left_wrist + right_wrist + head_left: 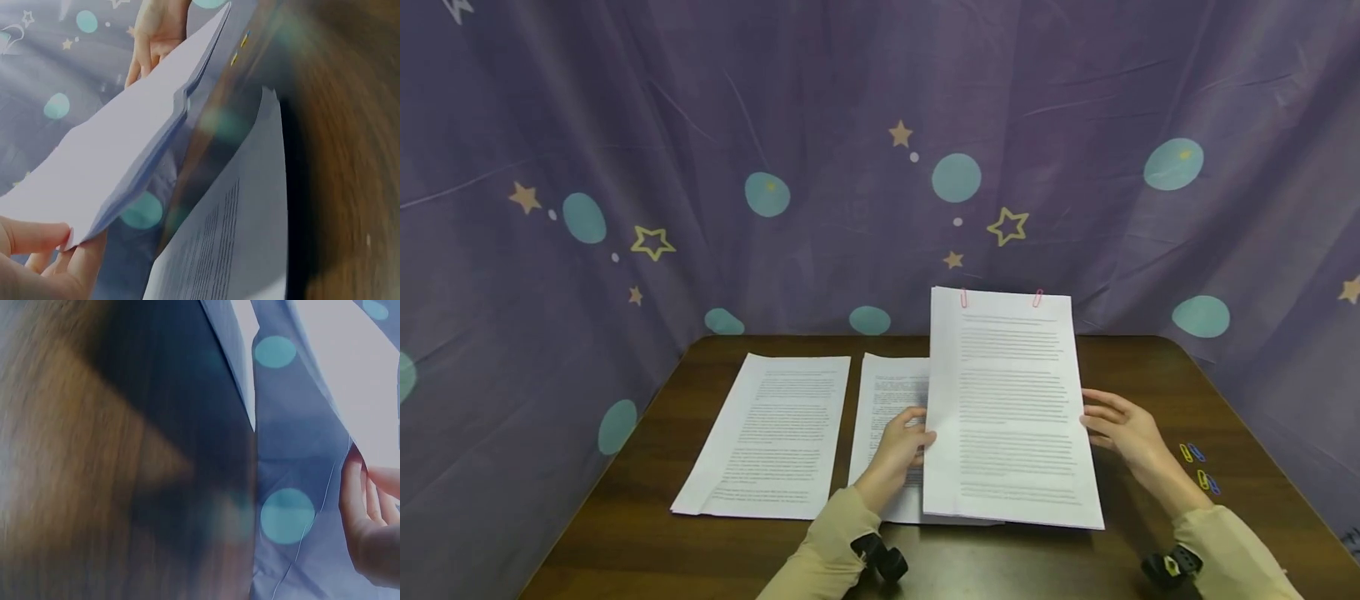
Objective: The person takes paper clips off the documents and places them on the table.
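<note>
A stack of printed sheets (1011,408) is held up off the table in the head view, with a pink paper clip (964,298) and another pink clip (1037,298) on its top edge. My left hand (893,457) pinches its left edge, thumb on the front and fingers behind. At the opposite edge, my right hand (1131,437) grips the sheets the same way; the right wrist view shows its thumb and fingers (354,487) around the margin. Beneath, partly covered by the raised stack, lies a second printed stack (887,392) on the table.
Another printed stack (782,442) lies flat on the left of the brown wooden table (640,533). To the right are loose yellow clips (1185,452) and blue clips (1197,452). A purple patterned curtain (850,267) hangs behind the table.
</note>
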A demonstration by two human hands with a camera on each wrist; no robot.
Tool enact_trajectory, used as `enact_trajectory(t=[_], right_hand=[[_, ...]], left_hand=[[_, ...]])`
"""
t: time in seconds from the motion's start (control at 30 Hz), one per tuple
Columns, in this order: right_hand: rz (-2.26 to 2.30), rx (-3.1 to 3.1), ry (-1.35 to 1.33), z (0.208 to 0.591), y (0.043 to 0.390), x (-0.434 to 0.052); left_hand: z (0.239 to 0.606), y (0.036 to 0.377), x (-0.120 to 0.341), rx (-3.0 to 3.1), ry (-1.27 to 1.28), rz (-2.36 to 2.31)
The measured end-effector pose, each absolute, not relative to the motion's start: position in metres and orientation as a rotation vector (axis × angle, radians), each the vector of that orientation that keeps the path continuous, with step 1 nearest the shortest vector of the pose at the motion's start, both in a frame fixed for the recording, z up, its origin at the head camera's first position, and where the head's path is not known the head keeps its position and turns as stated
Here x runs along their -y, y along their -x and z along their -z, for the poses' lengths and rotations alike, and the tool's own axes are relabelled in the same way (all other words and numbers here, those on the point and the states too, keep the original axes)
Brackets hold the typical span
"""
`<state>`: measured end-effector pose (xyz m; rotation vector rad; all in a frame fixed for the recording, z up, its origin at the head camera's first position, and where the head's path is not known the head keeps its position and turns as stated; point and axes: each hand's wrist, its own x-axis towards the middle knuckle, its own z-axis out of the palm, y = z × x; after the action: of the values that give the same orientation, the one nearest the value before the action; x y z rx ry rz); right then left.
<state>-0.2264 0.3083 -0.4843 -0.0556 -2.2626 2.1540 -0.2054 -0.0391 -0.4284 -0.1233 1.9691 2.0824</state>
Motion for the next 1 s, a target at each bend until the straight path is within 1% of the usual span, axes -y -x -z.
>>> enact_trajectory(t=[0.43, 0.7, 0.87, 1.0], right_hand=[[-2.17, 2.176, -0.014, 0.497, 0.233, -0.284], [-2.167, 2.13, -0.057, 0.498, 0.232, -0.269], [-2.179, 2.141, -0.098, 0.492, 0.228, -0.26], [-2.229, 2.156, -0.198, 0.478, 0.218, -0.251]], left_hand=[[0.425, 0.206, 0.078, -1.972, -0.074, -1.993], [0.424, 0.213, 0.088, -1.995, -0.063, -2.048], [0.412, 0.211, 0.091, -1.992, -0.075, -2.079], [0.399, 0.205, 0.092, -1.983, -0.095, -2.117]])
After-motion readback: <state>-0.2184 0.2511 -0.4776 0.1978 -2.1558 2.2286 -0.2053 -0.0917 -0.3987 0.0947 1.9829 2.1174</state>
